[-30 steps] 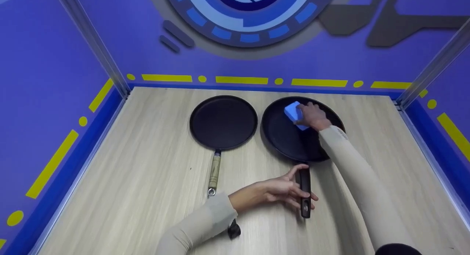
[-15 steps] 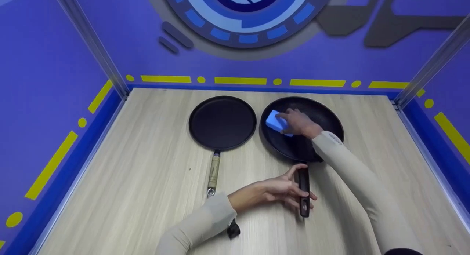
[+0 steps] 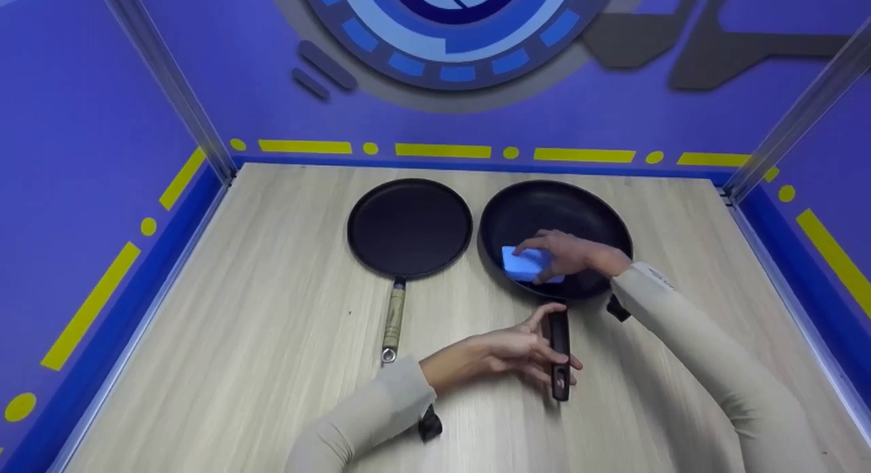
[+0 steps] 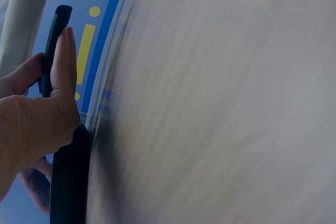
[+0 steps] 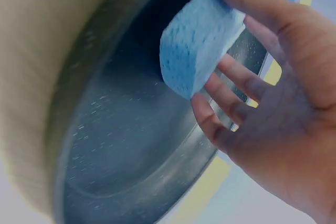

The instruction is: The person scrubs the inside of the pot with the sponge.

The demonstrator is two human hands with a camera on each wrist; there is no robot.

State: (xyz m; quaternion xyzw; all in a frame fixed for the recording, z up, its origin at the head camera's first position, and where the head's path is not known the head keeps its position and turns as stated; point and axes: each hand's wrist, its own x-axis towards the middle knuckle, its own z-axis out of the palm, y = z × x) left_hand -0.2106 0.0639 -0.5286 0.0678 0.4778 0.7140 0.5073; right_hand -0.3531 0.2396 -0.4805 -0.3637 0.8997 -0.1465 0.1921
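A black frying pan (image 3: 558, 211) lies at the back right, its black handle (image 3: 559, 350) pointing toward me. My left hand (image 3: 520, 350) holds that handle between thumb and fingers; the left wrist view shows the same hand (image 4: 39, 124) from close by. In the pan's near left part, my right hand (image 3: 568, 254) grips a blue sponge (image 3: 522, 263) against the inside. Seen from the right wrist, thumb and fingertips pinch the porous sponge (image 5: 191, 38) along its sides, and small pale specks dot the dark pan surface (image 5: 121, 129).
Left of the frying pan lies a flat black crepe pan (image 3: 409, 228) with a wooden handle (image 3: 394, 316). Both pans are on a light wooden table (image 3: 272, 310). Blue panels (image 3: 449, 126) with yellow marks wall in the back and sides.
My right hand has swept the sponge from the pan's upper middle to the left, then down to its near left part. The left hand keeps its hold on the handle.
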